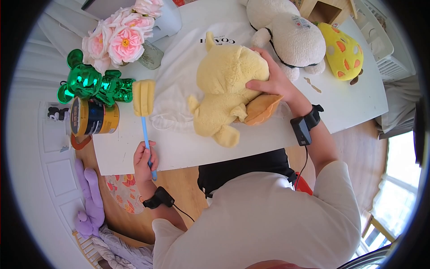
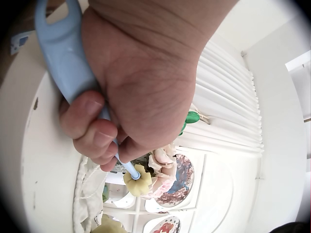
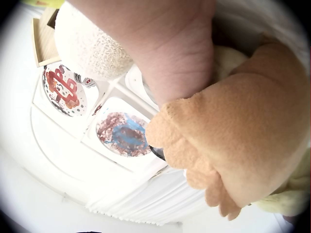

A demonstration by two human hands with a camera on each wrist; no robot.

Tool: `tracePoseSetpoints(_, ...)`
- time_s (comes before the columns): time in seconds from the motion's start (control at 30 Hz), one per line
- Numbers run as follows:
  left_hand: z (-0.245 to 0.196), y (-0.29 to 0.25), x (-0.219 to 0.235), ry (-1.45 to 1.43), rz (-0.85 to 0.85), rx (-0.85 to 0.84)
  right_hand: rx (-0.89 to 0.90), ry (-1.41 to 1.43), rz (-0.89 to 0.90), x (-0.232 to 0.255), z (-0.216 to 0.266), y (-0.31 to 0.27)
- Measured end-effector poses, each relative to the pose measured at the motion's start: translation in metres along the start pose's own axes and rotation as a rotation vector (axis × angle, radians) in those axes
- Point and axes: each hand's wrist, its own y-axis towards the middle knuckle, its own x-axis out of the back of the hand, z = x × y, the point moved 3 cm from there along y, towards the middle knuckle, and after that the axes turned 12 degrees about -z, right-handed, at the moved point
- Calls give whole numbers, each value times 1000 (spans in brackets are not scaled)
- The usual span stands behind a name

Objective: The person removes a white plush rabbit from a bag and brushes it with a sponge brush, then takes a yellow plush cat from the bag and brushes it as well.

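Note:
My left hand (image 1: 144,162) grips the light blue handle of a sponge brush (image 1: 143,101) near its lower end. The brush's ribbed yellow head points away over the table's left part; in the left wrist view the fingers curl round the handle (image 2: 63,53). My right hand (image 1: 275,80) holds a pale yellow plush toy (image 1: 217,78) by its head, thumb on the near side, other fingers partly hidden behind. An orange scalloped piece (image 1: 264,110) on the toy hangs below that hand and fills much of the right wrist view. A white cloth bag (image 1: 179,58) lies under the toy.
On the white table (image 1: 125,157), a shiny green bear figure (image 1: 89,80), a yellow-and-black tub (image 1: 96,117) and pink flowers (image 1: 123,42) in a vase stand left. White plush toys (image 1: 298,42), a yellow spotted plush (image 1: 342,51) and a wooden box (image 1: 309,9) sit at the back right.

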Motion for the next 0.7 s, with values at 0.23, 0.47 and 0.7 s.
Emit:
tracePoseSetpoints(0.23, 0, 0, 0, -12, 7, -1, 8, -12, -7, 0, -2, 1)
tracePoseSetpoints(0.47, 0, 0, 0, -2, -1, 10, -48, -5, 4, 0, -2, 1)
tracePoseSetpoints(0.7, -1, -1, -1, 5, -5, 5, -4, 11, -14, 0, -3, 0)
